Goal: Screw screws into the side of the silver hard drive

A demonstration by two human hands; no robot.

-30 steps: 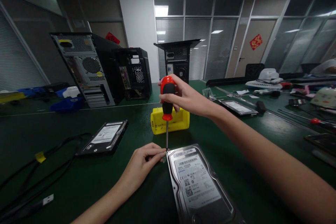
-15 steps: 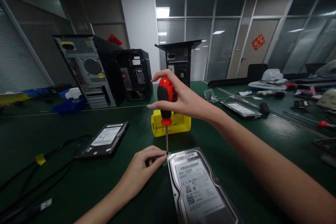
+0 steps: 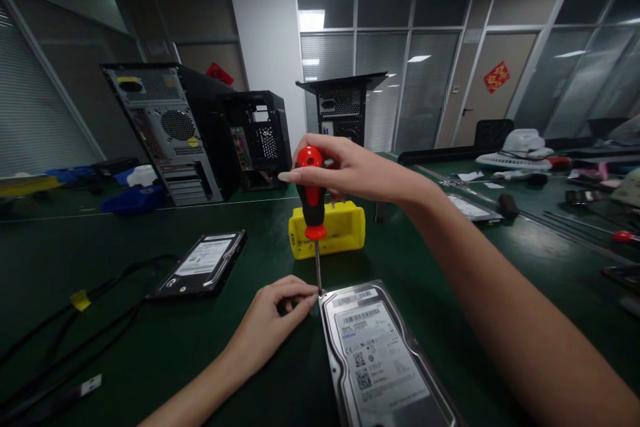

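Note:
My right hand (image 3: 345, 167) is wrapped round the red and black handle of a screwdriver (image 3: 315, 203), thumb along its near side. The shaft points down, nearly upright, to the far left corner of a silver hard drive (image 3: 385, 360) lying label up on the table. My left hand (image 3: 280, 310) rests at that corner, thumb and forefinger pinched together beside the screwdriver's tip. Whatever lies between these fingertips is too small to make out. Just behind the shaft stands a yellow plastic bin (image 3: 345, 230), tipped toward me.
A second hard drive (image 3: 203, 263) lies to the left, near black cables (image 3: 100, 290). Computer cases (image 3: 185, 133) stand at the back. Another drive (image 3: 470, 208), a white cap (image 3: 523, 147) and a red-handled tool (image 3: 623, 237) are on the right of the green table (image 3: 270, 240).
My right hand's fingers have closed in round the handle, which has turned and leans slightly left. My left hand and the hard drive stay put.

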